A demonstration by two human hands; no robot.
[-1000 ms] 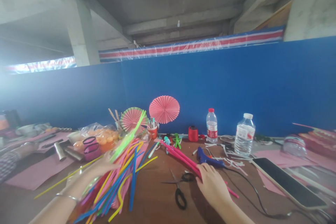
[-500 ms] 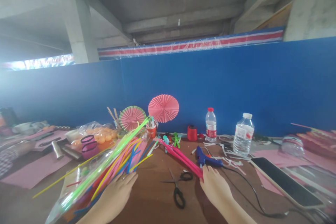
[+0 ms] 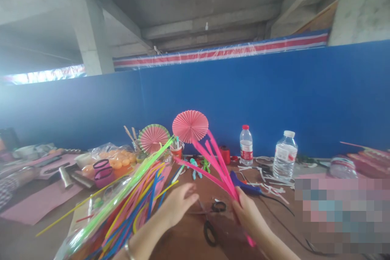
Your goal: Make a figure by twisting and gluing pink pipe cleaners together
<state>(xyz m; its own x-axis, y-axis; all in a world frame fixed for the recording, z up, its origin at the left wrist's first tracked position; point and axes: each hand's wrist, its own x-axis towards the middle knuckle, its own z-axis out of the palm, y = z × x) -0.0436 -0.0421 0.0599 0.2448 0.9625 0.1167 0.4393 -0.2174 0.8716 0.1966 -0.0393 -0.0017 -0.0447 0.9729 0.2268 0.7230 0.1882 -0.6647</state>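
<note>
My right hand is closed around a bundle of bright pink pipe cleaners, lifted off the table. Their far ends fan out, and one tail pokes out below my palm. My left hand is empty, thumb apart from the fingers, just left of the black-handled scissors. The scissors lie with their blades apart on the brown table. Beside my left wrist spreads a pile of multicoloured pipe cleaners, with a bright green bundle in clear plastic on it.
A blue glue gun with a cable lies behind my right hand. Two water bottles and a red spool stand near the blue partition. Pink paper fans stand behind. At far left is another person's checked sleeve.
My right hand has raised the pink pipe cleaners from the table, and their ends have spread. My left hand has left the multicoloured pile and moved right, toward the scissors.
</note>
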